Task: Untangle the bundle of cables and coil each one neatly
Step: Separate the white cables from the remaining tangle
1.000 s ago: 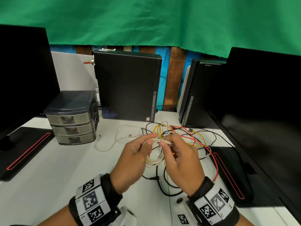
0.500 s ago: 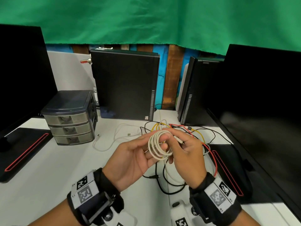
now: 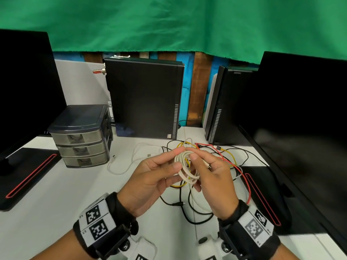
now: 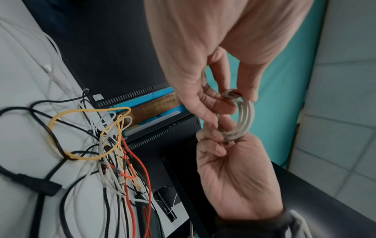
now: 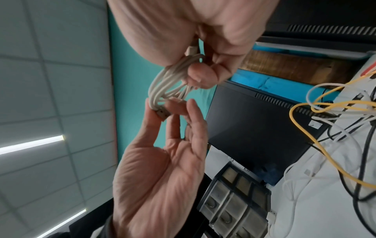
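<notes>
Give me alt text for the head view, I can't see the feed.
Both hands, left hand and right hand, hold a small white coil above a white desk. Behind it lies a tangle of black, yellow, red and white cables. A drawer unit stands to the left.
</notes>
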Action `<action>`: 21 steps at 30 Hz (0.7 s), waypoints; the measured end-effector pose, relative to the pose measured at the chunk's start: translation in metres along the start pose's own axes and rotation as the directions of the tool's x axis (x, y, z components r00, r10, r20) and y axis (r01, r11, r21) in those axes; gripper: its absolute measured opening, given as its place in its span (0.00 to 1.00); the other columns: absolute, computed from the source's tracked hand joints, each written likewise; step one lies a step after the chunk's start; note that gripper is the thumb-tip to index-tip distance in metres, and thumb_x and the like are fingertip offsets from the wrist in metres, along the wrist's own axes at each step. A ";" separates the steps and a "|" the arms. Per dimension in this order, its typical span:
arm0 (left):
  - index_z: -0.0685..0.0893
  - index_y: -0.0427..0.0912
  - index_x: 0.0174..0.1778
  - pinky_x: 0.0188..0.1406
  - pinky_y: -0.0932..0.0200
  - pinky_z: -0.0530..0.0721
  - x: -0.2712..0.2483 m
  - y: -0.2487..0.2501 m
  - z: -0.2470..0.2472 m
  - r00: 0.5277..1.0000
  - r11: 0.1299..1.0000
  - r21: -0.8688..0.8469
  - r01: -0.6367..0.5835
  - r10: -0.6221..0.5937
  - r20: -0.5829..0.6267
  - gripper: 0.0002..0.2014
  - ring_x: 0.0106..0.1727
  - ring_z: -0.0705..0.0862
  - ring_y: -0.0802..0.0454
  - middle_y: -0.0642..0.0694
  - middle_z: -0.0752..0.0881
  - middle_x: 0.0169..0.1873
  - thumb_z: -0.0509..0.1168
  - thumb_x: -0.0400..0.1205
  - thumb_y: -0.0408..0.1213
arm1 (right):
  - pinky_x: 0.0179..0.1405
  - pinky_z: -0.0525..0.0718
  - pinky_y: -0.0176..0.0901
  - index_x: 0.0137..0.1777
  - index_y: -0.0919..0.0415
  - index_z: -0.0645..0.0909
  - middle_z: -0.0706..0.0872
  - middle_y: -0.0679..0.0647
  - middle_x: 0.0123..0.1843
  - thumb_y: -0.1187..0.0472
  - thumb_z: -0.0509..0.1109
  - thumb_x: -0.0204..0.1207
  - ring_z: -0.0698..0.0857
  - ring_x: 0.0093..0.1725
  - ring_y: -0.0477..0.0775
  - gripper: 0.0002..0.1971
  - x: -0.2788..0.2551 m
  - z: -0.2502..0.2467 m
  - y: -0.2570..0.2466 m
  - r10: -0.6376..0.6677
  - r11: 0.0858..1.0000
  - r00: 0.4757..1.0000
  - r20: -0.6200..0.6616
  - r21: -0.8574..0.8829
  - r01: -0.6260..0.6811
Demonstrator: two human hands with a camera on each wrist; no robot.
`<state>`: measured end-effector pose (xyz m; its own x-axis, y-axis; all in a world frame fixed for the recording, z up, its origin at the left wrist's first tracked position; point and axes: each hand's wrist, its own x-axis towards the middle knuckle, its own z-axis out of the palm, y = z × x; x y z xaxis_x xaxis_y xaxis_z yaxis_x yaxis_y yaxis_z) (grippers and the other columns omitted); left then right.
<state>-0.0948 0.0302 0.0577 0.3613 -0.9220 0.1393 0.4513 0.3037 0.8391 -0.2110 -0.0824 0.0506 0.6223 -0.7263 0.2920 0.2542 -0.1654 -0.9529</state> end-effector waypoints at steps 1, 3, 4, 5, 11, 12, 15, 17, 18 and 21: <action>0.90 0.44 0.62 0.54 0.59 0.87 0.000 -0.001 0.001 1.000 1.000 0.014 -0.009 0.009 -0.001 0.20 0.61 0.89 0.47 0.37 0.89 0.62 0.76 0.73 0.29 | 0.18 0.71 0.39 0.56 0.53 0.91 0.80 0.53 0.28 0.62 0.67 0.85 0.73 0.24 0.54 0.11 0.001 -0.002 -0.001 -0.013 1.000 1.000 -0.003 -0.016 0.013; 0.89 0.45 0.63 0.55 0.59 0.87 0.000 -0.006 0.002 0.999 0.999 0.045 -0.031 0.031 -0.011 0.21 0.62 0.89 0.47 0.38 0.89 0.63 0.76 0.75 0.27 | 0.18 0.70 0.39 0.56 0.54 0.90 0.80 0.52 0.28 0.62 0.66 0.85 0.73 0.24 0.54 0.10 0.002 -0.004 -0.003 -0.032 0.999 0.999 0.006 -0.038 0.032; 0.88 0.45 0.64 0.56 0.58 0.87 0.000 -0.009 0.001 0.999 0.997 0.063 -0.042 0.043 -0.021 0.21 0.62 0.88 0.47 0.38 0.89 0.62 0.75 0.76 0.26 | 0.18 0.71 0.39 0.55 0.55 0.90 0.81 0.50 0.28 0.62 0.67 0.85 0.74 0.24 0.51 0.10 0.002 -0.005 -0.003 -0.039 0.998 0.999 0.019 -0.042 0.040; 0.88 0.45 0.65 0.57 0.57 0.87 0.000 -0.010 0.002 0.998 0.995 0.085 -0.053 0.056 -0.031 0.21 0.63 0.88 0.46 0.37 0.89 0.62 0.74 0.75 0.28 | 0.20 0.73 0.36 0.55 0.56 0.90 0.82 0.47 0.28 0.63 0.67 0.85 0.77 0.25 0.47 0.10 0.003 -0.007 -0.004 -0.048 0.998 0.998 0.040 -0.050 0.050; 0.85 0.34 0.64 0.50 0.56 0.89 0.003 -0.003 -0.006 1.000 0.999 0.048 0.001 0.000 -0.030 0.31 0.54 0.91 0.42 0.30 0.89 0.58 0.84 0.66 0.37 | 0.28 0.76 0.25 0.55 0.61 0.90 0.89 0.46 0.38 0.68 0.68 0.83 0.83 0.32 0.41 0.09 0.006 -0.014 -0.004 -0.120 0.974 0.976 0.184 -0.170 0.151; 0.83 0.31 0.65 0.51 0.54 0.89 0.003 -0.002 -0.007 0.999 0.999 0.008 0.034 -0.034 -0.015 0.34 0.53 0.90 0.42 0.30 0.88 0.57 0.85 0.65 0.39 | 0.29 0.76 0.24 0.55 0.60 0.90 0.89 0.46 0.38 0.68 0.68 0.84 0.83 0.31 0.40 0.09 0.005 -0.014 -0.004 -0.138 0.968 0.974 0.178 -0.185 0.171; 0.81 0.28 0.69 0.53 0.51 0.89 0.003 0.000 -0.010 0.991 0.987 -0.097 0.127 -0.124 0.042 0.37 0.56 0.90 0.42 0.31 0.87 0.59 0.84 0.67 0.40 | 0.32 0.75 0.22 0.54 0.59 0.91 0.90 0.43 0.39 0.67 0.67 0.84 0.84 0.31 0.36 0.10 0.005 -0.013 -0.007 -0.182 0.952 0.967 0.179 -0.216 0.219; 0.84 0.30 0.68 0.56 0.49 0.89 0.003 0.001 -0.012 0.979 0.972 -0.126 0.197 -0.187 0.081 0.35 0.57 0.90 0.41 0.31 0.87 0.59 0.84 0.67 0.40 | 0.38 0.77 0.23 0.55 0.56 0.91 0.90 0.42 0.42 0.65 0.68 0.85 0.86 0.36 0.35 0.10 0.005 -0.014 -0.008 -0.203 0.940 0.959 0.198 -0.233 0.248; 0.84 0.29 0.67 0.57 0.48 0.89 0.003 0.001 -0.013 0.970 0.963 -0.133 0.234 -0.222 0.094 0.35 0.57 0.90 0.40 0.31 0.87 0.59 0.85 0.66 0.40 | 0.43 0.80 0.26 0.56 0.54 0.91 0.91 0.41 0.45 0.63 0.69 0.84 0.88 0.42 0.37 0.09 0.005 -0.014 -0.008 -0.220 0.929 0.954 0.205 -0.254 0.269; 0.87 0.30 0.61 0.56 0.48 0.90 0.002 0.000 -0.018 0.952 0.941 -0.150 0.302 -0.289 0.099 0.33 0.53 0.91 0.42 0.32 0.88 0.54 0.87 0.63 0.39 | 0.57 0.84 0.40 0.59 0.45 0.89 0.91 0.43 0.51 0.59 0.69 0.82 0.89 0.56 0.49 0.11 0.004 -0.015 -0.006 -0.273 0.875 0.921 0.277 -0.326 0.357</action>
<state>-0.0792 0.0327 0.0490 0.1330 -0.9894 -0.0583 0.6566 0.0439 0.7530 -0.2215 -0.0942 0.0558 0.7090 -0.4396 0.5515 0.2029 -0.6218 -0.7564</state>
